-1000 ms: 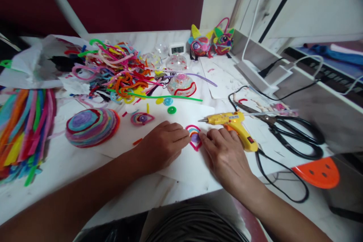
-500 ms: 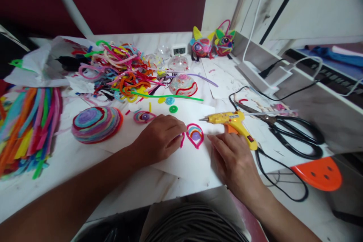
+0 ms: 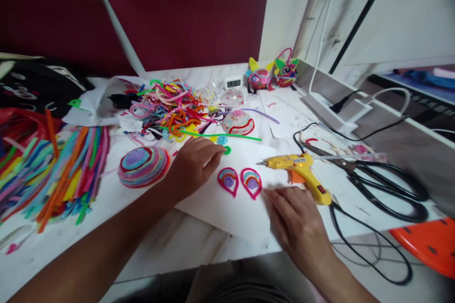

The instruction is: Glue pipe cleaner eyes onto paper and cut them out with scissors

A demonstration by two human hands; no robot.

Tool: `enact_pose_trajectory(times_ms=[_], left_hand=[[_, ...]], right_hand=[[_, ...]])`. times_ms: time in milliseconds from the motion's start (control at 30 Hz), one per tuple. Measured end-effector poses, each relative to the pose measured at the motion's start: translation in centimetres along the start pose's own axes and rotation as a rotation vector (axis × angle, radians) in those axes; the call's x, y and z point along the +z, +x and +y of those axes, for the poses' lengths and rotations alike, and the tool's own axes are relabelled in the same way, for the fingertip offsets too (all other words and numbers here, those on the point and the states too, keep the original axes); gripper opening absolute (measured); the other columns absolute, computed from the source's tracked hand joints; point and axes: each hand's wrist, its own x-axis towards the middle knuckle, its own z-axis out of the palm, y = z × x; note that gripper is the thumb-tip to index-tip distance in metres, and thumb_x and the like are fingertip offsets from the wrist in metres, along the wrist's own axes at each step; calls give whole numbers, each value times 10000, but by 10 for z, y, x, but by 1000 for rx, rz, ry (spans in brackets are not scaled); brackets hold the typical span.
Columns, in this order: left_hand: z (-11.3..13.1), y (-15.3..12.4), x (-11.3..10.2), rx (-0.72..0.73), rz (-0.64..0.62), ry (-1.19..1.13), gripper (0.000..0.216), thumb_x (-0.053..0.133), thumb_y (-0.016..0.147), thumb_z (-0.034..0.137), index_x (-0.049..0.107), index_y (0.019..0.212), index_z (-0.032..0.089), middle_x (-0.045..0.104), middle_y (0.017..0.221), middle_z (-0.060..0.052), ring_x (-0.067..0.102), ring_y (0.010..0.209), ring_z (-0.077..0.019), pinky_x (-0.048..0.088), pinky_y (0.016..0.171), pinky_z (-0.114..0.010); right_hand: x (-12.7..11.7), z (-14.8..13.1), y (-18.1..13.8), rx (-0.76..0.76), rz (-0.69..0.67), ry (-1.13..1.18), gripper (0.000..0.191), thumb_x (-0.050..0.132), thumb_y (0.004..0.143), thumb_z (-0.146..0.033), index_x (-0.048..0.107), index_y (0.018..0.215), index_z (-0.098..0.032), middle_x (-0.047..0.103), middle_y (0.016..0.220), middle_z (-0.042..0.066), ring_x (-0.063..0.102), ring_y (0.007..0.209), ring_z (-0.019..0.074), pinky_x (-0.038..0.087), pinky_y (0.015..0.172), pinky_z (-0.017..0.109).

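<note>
Eye shapes (image 3: pixel 228 182), two, fuzzy, pink-outlined, side by side on the white paper (image 3: pixel 213 209) between my hands, not touching, points toward me. My left hand (image 3: pixel 198 163) is above and beside them, fingers bent, tips at the green coil (image 3: pixel 228 150); can't tell if they pinch it. My right hand (image 3: pixel 297 213) lies palm down, fingers loosely out, nothing seen in its grip, index tip just beside the nearer eye shape.

To do it well, I'd say: light fingertips, take coils by the rim so they don't unwind, don't brush the pair out of line, and mind the nozzle of the glue gun (image 3: pixel 300 166), possibly hot.

Counts: one green coil, one blue coil (image 3: pixel 222 140), one glue gun, one pair of scissors (image 3: pixel 350 165), one striped dome (image 3: pixel 140 166), one red-banded dome (image 3: pixel 238 123), one digital clock (image 3: pixel 233 84), two eared figures (image 3: pixel 259 78) at the back. Loose fuzzy sticks (image 3: pixel 73 175): too many to count.
</note>
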Motion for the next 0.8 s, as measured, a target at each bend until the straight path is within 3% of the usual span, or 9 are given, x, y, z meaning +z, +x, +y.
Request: enact_pose_trajectory(times_ms=[100,267,400,600,800], left_hand=[[-14,9,-7,-118,3,-14,137,569,911,197,669,829,147,695,780,-32,637,736,-152,462,712,-261],[-38,26,-8,-245,-174,-48,155,557,889,253,668,819,171,675,753,-7,596,668,-136,424,654,-243],[-47,36,-8,-229,-270,-42,173,528,877,213,689,829,174,699,802,-19,630,744,-154,433,707,-250],[-36,35,10,-170,-476,-75,168,562,862,195,726,829,188,719,848,-25,649,794,-159,437,712,-243],[-36,30,28,-193,-516,-80,174,534,872,185,704,838,174,719,892,-53,649,853,-187,446,761,-275]], right_hand=[[1,0,-2,5,27,20,226,518,935,-62,613,1139,-62,586,943,128,503,823,254,389,712,417],[6,0,-6,8,61,20,192,515,950,-89,613,1116,-80,579,940,117,508,832,254,396,742,435],[8,2,-7,-2,71,23,210,491,960,-95,601,1137,-75,581,944,120,503,838,256,405,754,443],[6,1,-6,-11,64,30,215,487,950,-79,601,1132,-72,581,927,121,491,828,260,399,751,448],[4,-1,-5,8,65,8,231,488,942,-81,622,1128,-53,581,915,130,477,814,268,390,719,442]])
